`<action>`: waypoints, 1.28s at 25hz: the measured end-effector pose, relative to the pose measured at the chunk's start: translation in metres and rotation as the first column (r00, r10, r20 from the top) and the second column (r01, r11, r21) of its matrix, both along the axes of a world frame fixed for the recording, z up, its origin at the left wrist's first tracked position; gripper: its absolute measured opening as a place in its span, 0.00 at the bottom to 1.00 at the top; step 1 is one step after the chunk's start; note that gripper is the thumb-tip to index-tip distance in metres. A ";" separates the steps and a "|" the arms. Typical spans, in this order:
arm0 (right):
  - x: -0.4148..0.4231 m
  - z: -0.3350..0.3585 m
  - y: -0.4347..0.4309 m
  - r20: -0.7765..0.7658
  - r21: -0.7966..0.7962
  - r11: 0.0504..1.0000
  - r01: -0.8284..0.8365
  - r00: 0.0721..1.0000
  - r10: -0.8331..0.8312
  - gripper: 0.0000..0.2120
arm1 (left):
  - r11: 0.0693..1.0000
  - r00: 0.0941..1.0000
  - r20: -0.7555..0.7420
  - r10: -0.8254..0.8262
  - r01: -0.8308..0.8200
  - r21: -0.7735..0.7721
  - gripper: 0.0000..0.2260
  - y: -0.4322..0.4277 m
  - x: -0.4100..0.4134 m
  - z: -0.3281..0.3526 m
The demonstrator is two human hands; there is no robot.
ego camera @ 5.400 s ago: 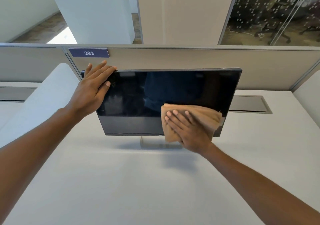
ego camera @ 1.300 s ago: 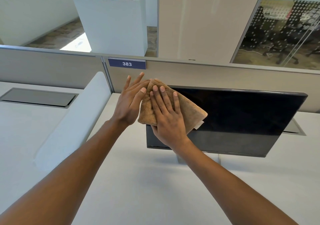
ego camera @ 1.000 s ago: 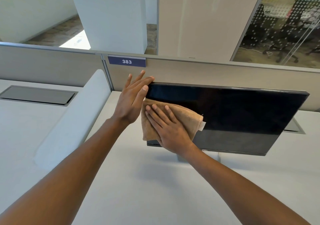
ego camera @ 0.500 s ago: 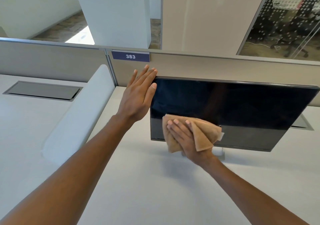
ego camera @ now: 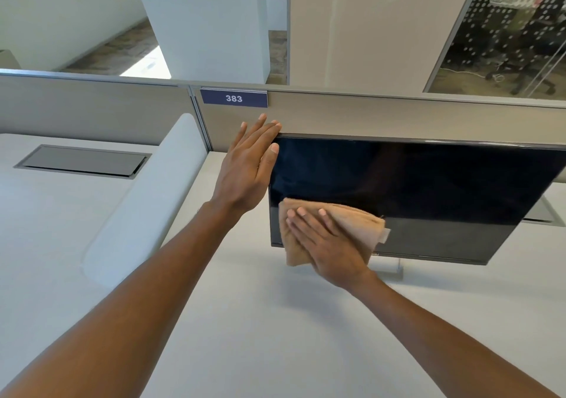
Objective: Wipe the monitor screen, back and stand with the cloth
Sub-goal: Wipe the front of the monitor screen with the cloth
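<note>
monitor [ego camera: 413, 183] stands on the white desk [ego camera: 260, 336], dark screen facing me, its right end cut off by the frame edge. tan cloth [ego camera: 358, 223], folded, lies flat on the lower left corner of the screen and hangs a little below the bottom bezel. my right hand [ego camera: 330, 250] presses it there with fingers straight and spread, palm flat, nothing curled round the cloth. my left hand [ego camera: 245, 168] is flat too, fingers together and straight, laid against the monitor's top left corner, thumb tip on the front edge.

stand [ego camera: 389, 270]: only a pale bit shows under the bezel, just right of my right wrist; the rest is hidden.

around: grey partition [ego camera: 398, 116] runs just behind the monitor's top edge, with a blue plate reading 383 [ego camera: 233, 98] above my left fingertips. a rounded white divider [ego camera: 147, 201] lies left of the monitor, well apart from it. one cable hatch [ego camera: 82, 160] sits in the next desk, another [ego camera: 542, 214] peeks out behind the monitor's right side. beyond the partition, a white planter [ego camera: 208, 24] and a dotted glass wall [ego camera: 505, 30].

room: bare screen stretches right of the cloth; bare desk in front.
</note>
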State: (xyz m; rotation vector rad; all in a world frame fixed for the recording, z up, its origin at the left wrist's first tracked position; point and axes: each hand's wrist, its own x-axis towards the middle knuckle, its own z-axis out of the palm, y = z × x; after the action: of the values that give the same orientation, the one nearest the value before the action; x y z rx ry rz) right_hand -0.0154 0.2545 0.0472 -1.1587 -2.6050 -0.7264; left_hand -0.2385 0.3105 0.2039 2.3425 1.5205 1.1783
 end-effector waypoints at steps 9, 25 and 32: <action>-0.021 -0.060 -0.001 0.368 0.138 0.982 -0.128 0.927 0.070 0.42 | 1.000 1.000 -0.004 0.011 -0.011 -0.003 0.21 -0.002 -0.003 0.001; 0.158 0.042 -0.030 -0.447 0.048 0.911 0.409 0.825 -0.347 0.33 | 0.999 0.999 -0.032 0.000 0.001 0.042 0.22 -0.001 -0.001 -0.005; 0.136 0.148 -0.004 -0.897 0.070 0.840 0.538 0.402 -0.182 0.27 | 0.984 0.983 -0.150 0.101 -0.076 0.161 0.21 -0.001 0.004 -0.003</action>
State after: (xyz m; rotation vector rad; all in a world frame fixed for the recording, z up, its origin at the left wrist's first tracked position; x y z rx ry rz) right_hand 0.1211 0.2510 0.1951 -1.4747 -1.2878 -0.4362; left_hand -0.2346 0.3091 0.2009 2.5482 1.6556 1.1968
